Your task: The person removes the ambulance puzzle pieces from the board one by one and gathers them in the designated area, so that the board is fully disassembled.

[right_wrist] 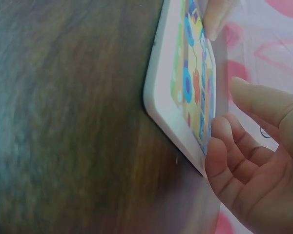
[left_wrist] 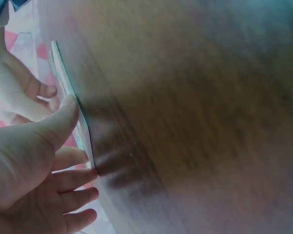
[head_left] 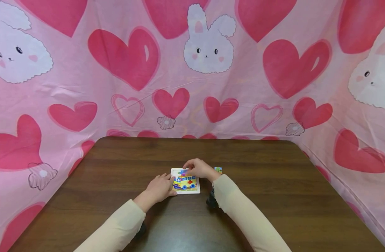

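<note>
A jigsaw puzzle point(head_left: 188, 183) of a yellow ambulance lies flat in a white frame point(head_left: 194, 191) on the table. My left hand point(head_left: 158, 188) rests at the frame's left side; its thumb point(left_wrist: 66, 109) touches the edge, and the other fingers are fairly straight. Over the puzzle's far right part is my right hand point(head_left: 198, 169), its fingertips by a blue-and-purple piece point(head_left: 183, 173). In the right wrist view the thumb point(right_wrist: 259, 100) stands apart from the bent fingers, with no piece visible between them. The hand hides the frame's far right corner.
A loose green-and-blue puzzle piece point(head_left: 218, 170) lies right of the frame, close to my right wrist. The dark wooden table point(head_left: 116, 157) has rounded far corners. A pink cloth point(head_left: 179, 80) with hearts and rabbits hangs behind it and along both sides.
</note>
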The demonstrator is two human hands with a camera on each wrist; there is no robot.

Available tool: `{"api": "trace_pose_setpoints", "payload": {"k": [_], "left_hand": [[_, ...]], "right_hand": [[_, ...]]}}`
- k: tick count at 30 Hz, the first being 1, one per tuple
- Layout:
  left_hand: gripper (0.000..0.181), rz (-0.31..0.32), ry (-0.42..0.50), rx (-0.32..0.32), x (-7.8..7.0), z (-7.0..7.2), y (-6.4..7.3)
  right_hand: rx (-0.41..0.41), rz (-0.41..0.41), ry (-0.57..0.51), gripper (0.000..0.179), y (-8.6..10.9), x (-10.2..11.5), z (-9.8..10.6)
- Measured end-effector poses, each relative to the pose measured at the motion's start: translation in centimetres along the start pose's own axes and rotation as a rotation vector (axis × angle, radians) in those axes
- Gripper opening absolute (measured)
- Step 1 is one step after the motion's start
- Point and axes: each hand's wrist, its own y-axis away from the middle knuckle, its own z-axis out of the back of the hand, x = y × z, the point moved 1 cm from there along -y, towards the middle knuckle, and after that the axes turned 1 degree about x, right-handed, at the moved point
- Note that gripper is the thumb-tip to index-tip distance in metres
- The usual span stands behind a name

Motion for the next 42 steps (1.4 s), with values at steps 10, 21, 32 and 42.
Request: {"api": "trace_pose_setpoints", "payload": {"k": [10,21,32,42], "left_hand": [[0.059,-0.013,0.001,-0.016,0.1,-0.1,0.0],[0.059,-0.019,0.011,-0.023,0.1,-0.1,0.1],[0.059,-0.016,0.026,-0.019,0.2,-0.1,0.1],[0.059,-0.017,0.040,-0.009,0.2,-0.1,0.1]], "right_hand": [[0.038,0.017,0.074,0.022,-0.5,0.5,-1.0],[0.064,-0.057,0.114,0.033,-0.5,0.6,-1.6],[0.045,-0.057,0.119,0.028,-0.4,0.7,-1.5],[0.060,-0.072,0.123,0.032,-0.5,0.8,-1.7]]}}
